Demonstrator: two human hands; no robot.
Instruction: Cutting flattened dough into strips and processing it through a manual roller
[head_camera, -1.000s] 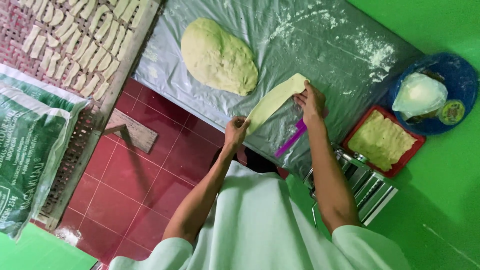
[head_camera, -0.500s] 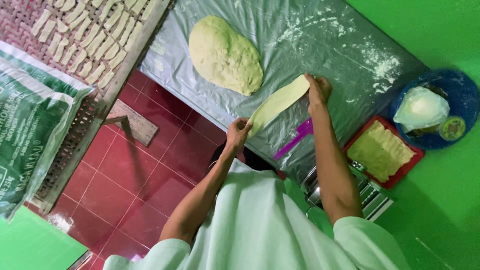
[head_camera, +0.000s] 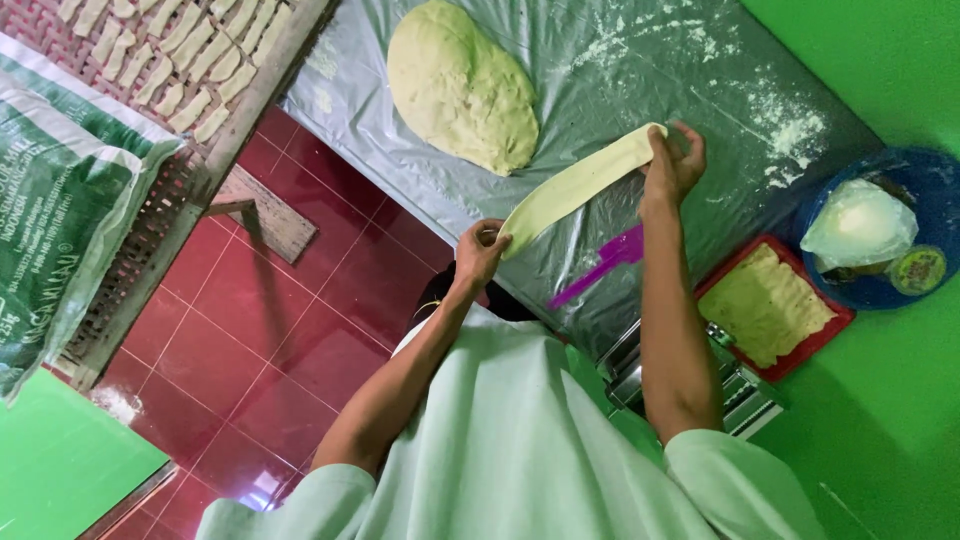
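The table (head_camera: 700, 90) wears a floured plastic sheet, likely so dough won't stick. A big dough mound (head_camera: 460, 85) lies just beyond the fingers. Between both hands stretches a dough strip (head_camera: 575, 188), lifted off the sheet: left hand (head_camera: 480, 250) pinching one end, right hand (head_camera: 672, 165) pinching the other. Past the right fingers, a red tray (head_camera: 825, 335) holds flat dough; a blue bowl (head_camera: 940, 195) holds a white bag.

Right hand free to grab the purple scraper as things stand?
Probably not yet. The right hand grips one end of the dough strip, the left hand the other. The purple scraper lies uncovered on the plastic sheet just below, so the path looks free once it lets go.
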